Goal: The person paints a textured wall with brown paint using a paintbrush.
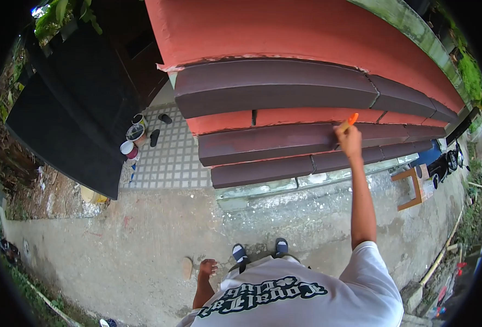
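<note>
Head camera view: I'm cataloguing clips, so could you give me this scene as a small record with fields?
Right hand: gripping an orange-ended tool at the middle dark ledge; tool's far end not clearly visible
Left hand: low beside the body, holding nothing visible
Wall: red-orange, with dark brown ledges
Ground: grey concrete, patterned tiles at picture left
Containers: several beside the tiles, including one with a white top
Footwear worn: dark open-toed sandals
</note>
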The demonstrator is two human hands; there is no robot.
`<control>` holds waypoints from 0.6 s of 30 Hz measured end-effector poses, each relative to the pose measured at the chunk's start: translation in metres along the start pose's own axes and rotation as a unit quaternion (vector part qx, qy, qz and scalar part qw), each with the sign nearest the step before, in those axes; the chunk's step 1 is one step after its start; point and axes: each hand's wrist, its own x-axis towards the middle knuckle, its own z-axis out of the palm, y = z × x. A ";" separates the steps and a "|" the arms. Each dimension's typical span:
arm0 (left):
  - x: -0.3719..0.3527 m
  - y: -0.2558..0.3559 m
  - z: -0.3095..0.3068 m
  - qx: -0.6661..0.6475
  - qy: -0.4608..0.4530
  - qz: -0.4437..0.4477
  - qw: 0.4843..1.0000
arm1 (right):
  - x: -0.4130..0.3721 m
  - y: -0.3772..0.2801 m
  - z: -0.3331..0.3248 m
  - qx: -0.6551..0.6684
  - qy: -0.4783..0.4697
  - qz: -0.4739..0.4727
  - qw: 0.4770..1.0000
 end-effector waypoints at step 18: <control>0.031 0.005 -0.042 0.042 -0.032 -0.037 0.998 | -0.061 -0.221 0.129 0.322 -0.110 -0.003 0.940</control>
